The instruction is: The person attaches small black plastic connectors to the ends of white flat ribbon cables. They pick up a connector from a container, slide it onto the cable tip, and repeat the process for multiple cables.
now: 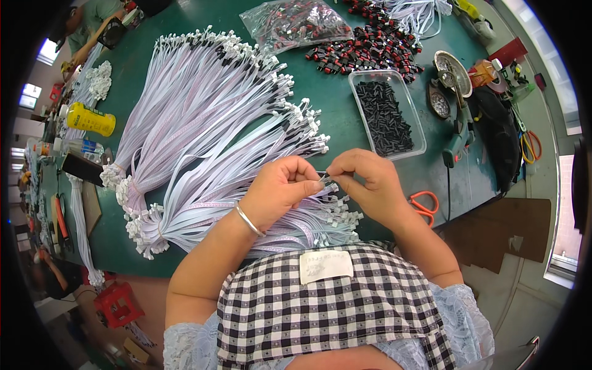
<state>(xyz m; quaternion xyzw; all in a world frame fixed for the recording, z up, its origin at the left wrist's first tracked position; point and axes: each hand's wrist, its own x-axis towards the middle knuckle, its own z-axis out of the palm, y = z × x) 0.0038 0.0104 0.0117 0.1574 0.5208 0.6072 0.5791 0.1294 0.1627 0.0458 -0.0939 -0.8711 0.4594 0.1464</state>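
Observation:
Over the near ends of the flat white ribbon cables point(209, 123), my two hands meet fingertip to fingertip. My left hand point(285, 185), with a silver bangle on the wrist, is closed in a pinch. Opposite it, my right hand point(368, 180) pinches too, thumb against forefinger. A thin, small dark piece shows between the fingertips, too small to name. The cables lie in several tied bundles with white connectors at their ends. Beyond my right hand stands a clear plastic box point(422, 148) of short black tube-like pieces point(383, 117). Orange-handled scissors point(424, 203) lie beside my right forearm.
Small red-and-black parts point(370, 49) are heaped at the back, beside a clear bag point(296, 24) of similar ones. A green glue gun point(459, 135) and a metal dish point(453, 73) lie right. A yellow bottle point(90, 119) stands left; another person point(92, 31) sits far left.

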